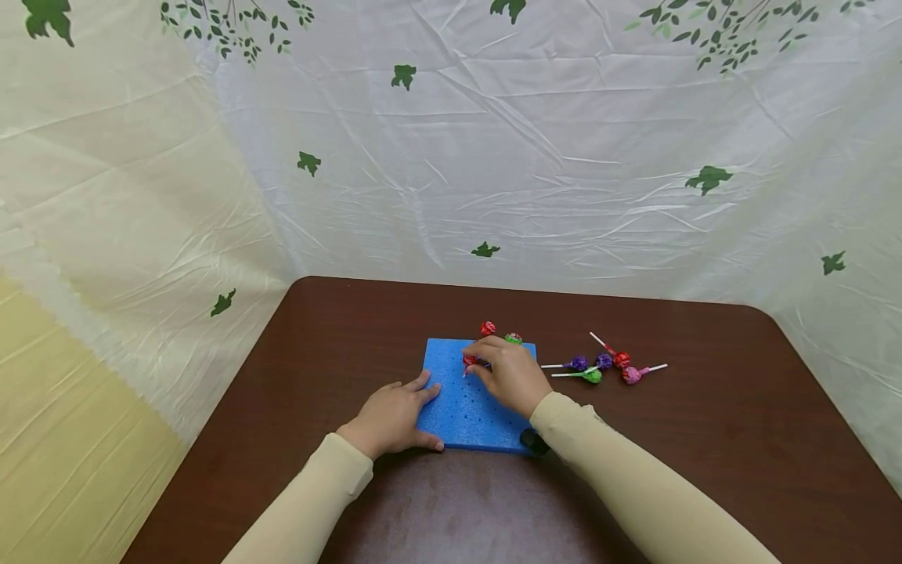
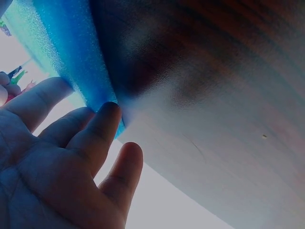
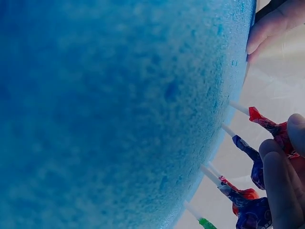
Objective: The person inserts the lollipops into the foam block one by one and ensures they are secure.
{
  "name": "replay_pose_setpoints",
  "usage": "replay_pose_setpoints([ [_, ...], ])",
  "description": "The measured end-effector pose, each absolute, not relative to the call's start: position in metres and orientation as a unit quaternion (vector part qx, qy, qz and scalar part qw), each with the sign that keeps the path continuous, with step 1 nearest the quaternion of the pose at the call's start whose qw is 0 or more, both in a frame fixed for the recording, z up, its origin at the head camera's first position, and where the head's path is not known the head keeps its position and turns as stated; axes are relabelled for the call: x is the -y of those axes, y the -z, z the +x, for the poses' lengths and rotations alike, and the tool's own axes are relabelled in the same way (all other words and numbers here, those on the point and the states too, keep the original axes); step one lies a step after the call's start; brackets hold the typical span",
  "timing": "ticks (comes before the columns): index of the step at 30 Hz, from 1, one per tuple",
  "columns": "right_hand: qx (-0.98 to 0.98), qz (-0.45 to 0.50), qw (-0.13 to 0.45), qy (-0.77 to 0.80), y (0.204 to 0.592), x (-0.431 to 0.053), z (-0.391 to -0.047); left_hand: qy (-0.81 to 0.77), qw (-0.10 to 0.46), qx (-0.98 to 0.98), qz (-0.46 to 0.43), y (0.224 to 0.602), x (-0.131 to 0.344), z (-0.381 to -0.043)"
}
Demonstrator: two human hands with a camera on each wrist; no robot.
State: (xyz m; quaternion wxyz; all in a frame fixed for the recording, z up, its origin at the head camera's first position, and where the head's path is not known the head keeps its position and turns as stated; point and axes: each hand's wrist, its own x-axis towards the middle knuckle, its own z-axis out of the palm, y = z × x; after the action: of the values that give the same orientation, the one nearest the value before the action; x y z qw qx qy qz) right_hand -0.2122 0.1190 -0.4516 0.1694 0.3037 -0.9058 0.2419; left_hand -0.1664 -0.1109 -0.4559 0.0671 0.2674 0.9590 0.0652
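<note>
A blue foam block (image 1: 458, 419) lies flat on the table. My left hand (image 1: 396, 415) rests against its left side with fingers spread; in the left wrist view, fingertips (image 2: 110, 112) touch the foam edge. Over the block's upper part, my right hand (image 1: 509, 374) pinches a red-wrapped lollipop (image 1: 469, 361) by its head. That lollipop's white stick meets the foam in the right wrist view, and purple-wrapped lollipops (image 3: 252, 214) stand in the foam beside it. A red lollipop (image 1: 488, 327) and a green one (image 1: 514, 338) stand at the far edge, partly behind my right hand.
Right of the block, several loose lollipops lie on the brown table (image 1: 366, 313): purple (image 1: 579, 363), green (image 1: 593, 377), red (image 1: 621, 359) and pink (image 1: 631, 375). A small black object (image 1: 533, 441) shows beside my right sleeve. A white leaf-patterned cloth (image 1: 395, 172) hangs behind the table.
</note>
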Motion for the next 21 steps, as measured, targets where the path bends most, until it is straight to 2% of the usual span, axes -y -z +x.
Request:
replay_pose_setpoints([
  [21, 0.907, 0.296, 0.142, -0.264, 0.441, -0.136, -0.204, -0.059, 0.068, -0.960, 0.266, 0.457, 0.111, -0.167],
])
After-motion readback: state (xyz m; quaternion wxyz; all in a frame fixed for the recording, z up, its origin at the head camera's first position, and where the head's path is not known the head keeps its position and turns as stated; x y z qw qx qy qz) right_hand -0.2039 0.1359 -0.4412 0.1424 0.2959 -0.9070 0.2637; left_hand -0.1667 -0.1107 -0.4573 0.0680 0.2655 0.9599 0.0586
